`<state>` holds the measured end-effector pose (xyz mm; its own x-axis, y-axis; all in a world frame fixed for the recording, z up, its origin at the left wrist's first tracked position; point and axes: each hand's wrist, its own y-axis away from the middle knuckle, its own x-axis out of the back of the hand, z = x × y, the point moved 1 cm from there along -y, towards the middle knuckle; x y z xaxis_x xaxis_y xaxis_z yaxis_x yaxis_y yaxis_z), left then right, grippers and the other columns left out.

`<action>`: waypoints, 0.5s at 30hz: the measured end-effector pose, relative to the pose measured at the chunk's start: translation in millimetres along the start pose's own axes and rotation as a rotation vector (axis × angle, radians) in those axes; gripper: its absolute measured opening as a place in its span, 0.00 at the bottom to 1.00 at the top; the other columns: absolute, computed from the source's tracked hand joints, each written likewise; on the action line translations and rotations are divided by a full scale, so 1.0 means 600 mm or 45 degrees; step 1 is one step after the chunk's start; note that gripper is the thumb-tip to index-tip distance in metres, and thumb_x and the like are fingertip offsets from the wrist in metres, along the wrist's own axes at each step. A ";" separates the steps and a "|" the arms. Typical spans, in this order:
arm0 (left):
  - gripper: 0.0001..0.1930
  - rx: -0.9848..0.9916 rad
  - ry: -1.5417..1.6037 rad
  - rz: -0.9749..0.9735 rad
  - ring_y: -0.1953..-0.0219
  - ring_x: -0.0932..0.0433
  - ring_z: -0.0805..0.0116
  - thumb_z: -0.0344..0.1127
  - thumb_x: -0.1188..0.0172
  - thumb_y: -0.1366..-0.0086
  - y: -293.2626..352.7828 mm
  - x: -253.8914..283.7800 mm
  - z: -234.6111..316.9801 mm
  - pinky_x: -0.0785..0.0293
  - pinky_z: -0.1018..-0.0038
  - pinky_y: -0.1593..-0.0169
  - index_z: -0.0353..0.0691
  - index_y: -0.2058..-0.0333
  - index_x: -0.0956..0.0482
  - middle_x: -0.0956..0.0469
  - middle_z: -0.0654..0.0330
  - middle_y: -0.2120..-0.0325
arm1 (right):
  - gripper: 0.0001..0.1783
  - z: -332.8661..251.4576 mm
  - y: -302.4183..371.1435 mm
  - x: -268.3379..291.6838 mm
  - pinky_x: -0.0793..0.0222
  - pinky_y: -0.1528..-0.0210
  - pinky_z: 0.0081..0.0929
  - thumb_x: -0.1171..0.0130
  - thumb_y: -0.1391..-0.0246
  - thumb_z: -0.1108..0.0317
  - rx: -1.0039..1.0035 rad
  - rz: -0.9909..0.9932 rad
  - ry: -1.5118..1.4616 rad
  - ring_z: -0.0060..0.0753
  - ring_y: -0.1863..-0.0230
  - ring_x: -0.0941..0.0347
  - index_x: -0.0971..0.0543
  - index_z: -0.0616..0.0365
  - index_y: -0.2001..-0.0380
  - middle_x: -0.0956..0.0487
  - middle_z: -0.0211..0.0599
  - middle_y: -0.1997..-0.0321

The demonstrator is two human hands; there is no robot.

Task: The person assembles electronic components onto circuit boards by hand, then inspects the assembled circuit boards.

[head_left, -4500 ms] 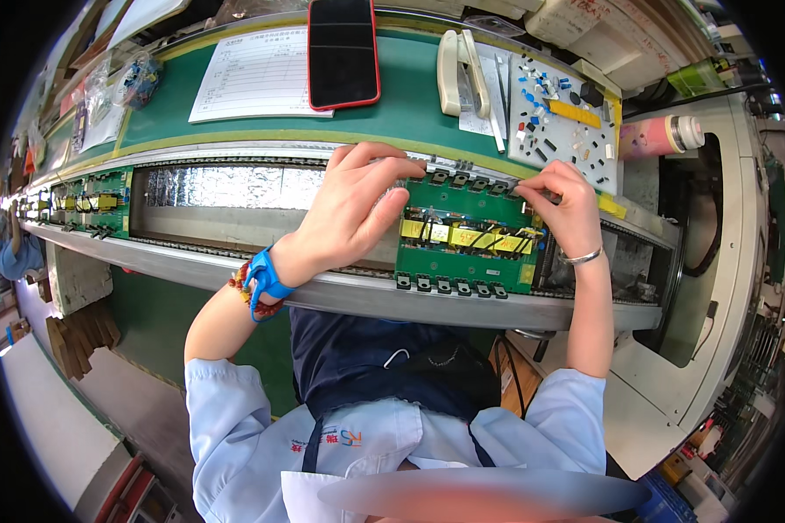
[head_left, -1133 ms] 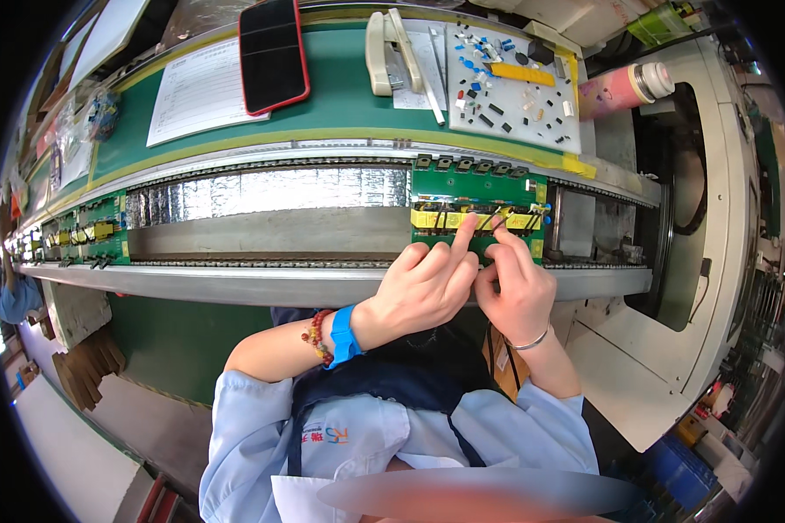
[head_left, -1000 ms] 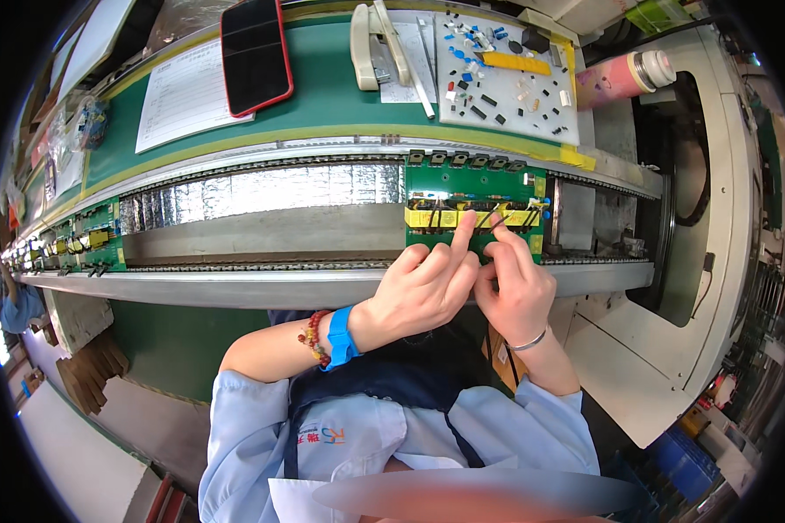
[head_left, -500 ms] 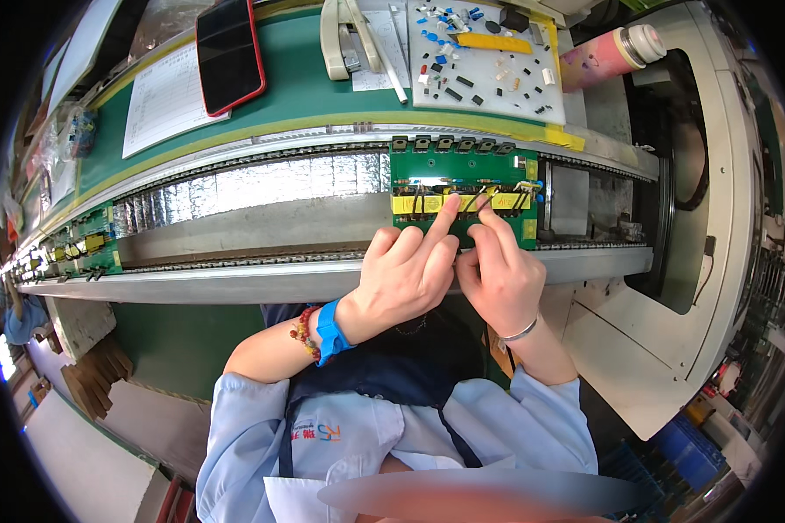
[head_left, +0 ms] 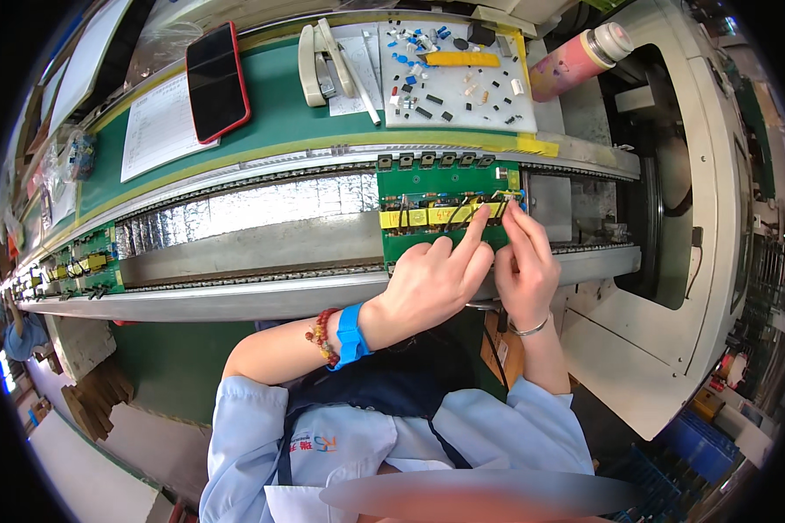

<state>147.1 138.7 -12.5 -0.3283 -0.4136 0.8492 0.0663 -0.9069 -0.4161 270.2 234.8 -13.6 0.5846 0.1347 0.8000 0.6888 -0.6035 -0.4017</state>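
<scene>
Bridging the two chain rails of a metal conveyor [head_left: 262,294], a green circuit board [head_left: 449,183] lies in front of the person, toward the conveyor's right end; a row of black flat-tabbed components [head_left: 426,160] lines its far edge, and a strip of yellow tape [head_left: 419,217] runs across its middle, with black wires looping over it. The left hand [head_left: 436,283] comes in over the near edge, its index finger stretched out to the taped row and its other fingers bent; its thumb is hidden, so I cannot tell whether it grips anything; the right hand [head_left: 528,266] is just beside it, fingertips close together at the wires near the board's right end; whether they pinch a wire I cannot tell. A blue wristband [head_left: 351,336] and a beaded bracelet [head_left: 324,338] circle the left wrist; a silver bangle [head_left: 529,329] circles the right; beyond the conveyor, on a green work surface [head_left: 275,109], lie a red-edged phone [head_left: 217,83] partly over a printed sheet [head_left: 153,131], a cream stapler [head_left: 310,74], and a white pad [head_left: 497,120] scattered with small electronic parts; a pink bottle [head_left: 576,65] lies tilted to the pad's right.
</scene>
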 end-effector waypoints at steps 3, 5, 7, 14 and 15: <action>0.09 0.023 0.011 0.063 0.86 0.35 0.77 0.31 0.40 0.53 -0.013 -0.011 0.009 0.36 0.80 0.84 0.40 0.75 0.32 0.26 0.46 0.51 | 0.21 0.005 -0.004 -0.001 0.25 0.68 0.26 0.44 0.60 0.81 0.035 0.042 0.014 0.35 0.65 0.21 0.21 0.61 0.58 0.23 0.39 0.53; 0.09 0.023 -0.037 0.072 0.87 0.36 0.77 0.32 0.40 0.52 -0.018 -0.016 0.014 0.36 0.80 0.84 0.41 0.76 0.32 0.25 0.45 0.53 | 0.21 0.006 -0.002 0.000 0.25 0.68 0.26 0.44 0.61 0.81 0.007 0.025 0.014 0.35 0.65 0.21 0.21 0.61 0.58 0.22 0.38 0.53; 0.09 0.006 -0.078 0.104 0.88 0.37 0.78 0.32 0.40 0.51 -0.021 -0.019 0.017 0.37 0.80 0.85 0.41 0.76 0.33 0.24 0.44 0.55 | 0.20 0.009 -0.001 -0.003 0.25 0.68 0.25 0.44 0.61 0.80 -0.020 0.013 0.017 0.35 0.65 0.21 0.21 0.61 0.59 0.22 0.38 0.53; 0.09 0.014 -0.155 0.095 0.89 0.40 0.79 0.32 0.42 0.48 -0.019 -0.022 0.023 0.40 0.82 0.85 0.43 0.78 0.35 0.23 0.47 0.54 | 0.21 0.008 0.003 -0.001 0.26 0.71 0.24 0.42 0.63 0.79 -0.011 0.050 0.103 0.34 0.68 0.21 0.21 0.62 0.59 0.22 0.39 0.53; 0.09 0.015 -0.157 0.073 0.89 0.40 0.79 0.31 0.42 0.48 -0.017 -0.020 0.021 0.40 0.82 0.85 0.43 0.78 0.35 0.24 0.47 0.53 | 0.21 0.007 0.004 0.000 0.27 0.72 0.23 0.42 0.63 0.79 -0.022 0.030 0.124 0.33 0.68 0.21 0.21 0.63 0.59 0.22 0.39 0.53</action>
<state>162.4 151.8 -14.6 -0.2051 -0.4706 0.8582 0.0932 -0.8822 -0.4615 273.2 236.7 -16.5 0.5554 0.0435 0.8305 0.6674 -0.6191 -0.4139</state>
